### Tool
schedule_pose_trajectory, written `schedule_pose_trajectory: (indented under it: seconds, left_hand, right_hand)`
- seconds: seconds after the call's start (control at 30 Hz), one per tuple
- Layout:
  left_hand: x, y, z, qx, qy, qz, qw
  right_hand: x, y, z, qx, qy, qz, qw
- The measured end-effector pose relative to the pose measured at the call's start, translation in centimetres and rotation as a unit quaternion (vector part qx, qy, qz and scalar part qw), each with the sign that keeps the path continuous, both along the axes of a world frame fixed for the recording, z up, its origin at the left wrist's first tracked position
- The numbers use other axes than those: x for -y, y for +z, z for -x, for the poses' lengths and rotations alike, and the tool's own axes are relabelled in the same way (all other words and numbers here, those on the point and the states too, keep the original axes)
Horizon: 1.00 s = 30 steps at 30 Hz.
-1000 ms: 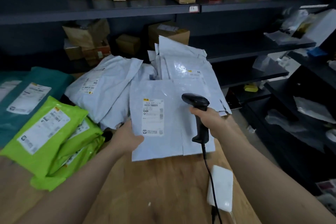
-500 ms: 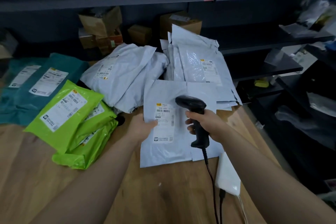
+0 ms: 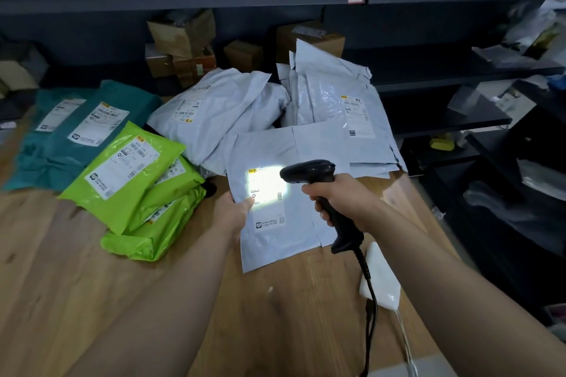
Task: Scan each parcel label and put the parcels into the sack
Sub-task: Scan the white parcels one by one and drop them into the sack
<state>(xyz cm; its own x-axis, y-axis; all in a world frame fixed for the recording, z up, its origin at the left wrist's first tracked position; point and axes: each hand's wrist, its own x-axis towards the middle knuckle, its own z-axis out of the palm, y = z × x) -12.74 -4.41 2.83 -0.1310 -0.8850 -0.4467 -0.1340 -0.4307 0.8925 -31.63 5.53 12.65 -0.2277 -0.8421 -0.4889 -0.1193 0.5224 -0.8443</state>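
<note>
Wooden table [image 3: 92, 269]; grey parcel [image 3: 275, 242] lengthwise near-to-far, scanner [image 3: 309, 173] nose leftward at label [image 3: 269, 202].

Both forearms outstretched, left grip [image 3: 234, 213] in a thumb-over pinch, right grip [image 3: 343, 196] tightly curled

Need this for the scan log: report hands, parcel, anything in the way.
Left hand holds grey parcel by its edge. Right hand grips scanner, light on the label. Nothing blocks the beam.
</note>
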Motion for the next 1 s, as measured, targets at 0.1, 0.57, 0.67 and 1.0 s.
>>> schedule_pose_trajectory:
  seconds: [0.1, 0.57, 0.67, 1.0]
  left_hand:
    - [-0.2, -0.2, 0.0, -0.001, 0.002, -0.002, 1.000]
    - [-0.9, -0.6, -0.1, 0.001, 0.018, -0.002, 1.000]
    - [-1.1, -0.3, -0.3, 0.004, 0.014, 0.009, 1.000]
    - [-1.8, 6.8, -6.5, -0.028, -0.002, 0.104, 0.994]
  right_hand:
    - [-0.3, 0.3, -0.2, 0.000, -0.008, -0.005, 1.000]
    - [-1.2, 1.0, -0.6, 0.002, -0.018, -0.004, 1.000]
    - [-1.1, 0.6, -0.4, 0.014, -0.036, 0.021, 0.999]
    - [0.7, -3.2, -0.8, 0.091, -0.072, 0.022, 0.993]
